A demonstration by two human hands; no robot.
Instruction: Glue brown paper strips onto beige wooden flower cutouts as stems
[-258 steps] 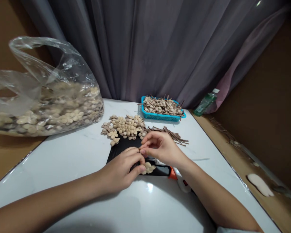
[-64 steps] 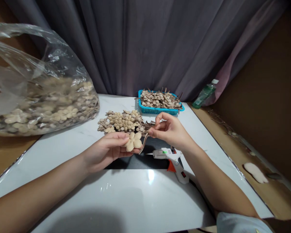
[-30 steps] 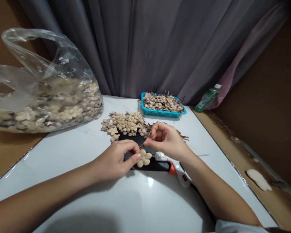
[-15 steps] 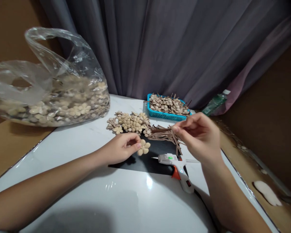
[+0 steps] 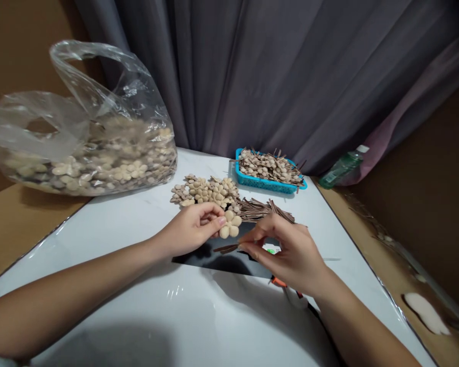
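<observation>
My left hand (image 5: 199, 227) pinches a cream five-petalled flower (image 5: 230, 224) between thumb and fingertips, its face toward me. Just right of it and a little lower, my right hand (image 5: 286, 250) is closed on thin brown strips (image 5: 226, 249) whose ends point left, apart from the flower. A white and orange glue gun (image 5: 278, 281) lies on the table, mostly hidden behind my right hand. Under both hands is a black mat (image 5: 202, 258). Beyond them lie a heap of cream flowers (image 5: 210, 191) and, to its right, a pile of brown strips (image 5: 260, 209).
A clear plastic bag (image 5: 137, 153) full of flowers stands at the back left. At the back, a blue basket (image 5: 268, 182) holds small flower pieces and strips. A green bottle (image 5: 342, 165) leans beside the grey curtain (image 5: 252, 76). The glue gun's cord runs toward the front right.
My right hand has come left and down from the strip pile with strips in its fingers, now covering much of the glue gun. The flower in my left hand is slightly higher.
</observation>
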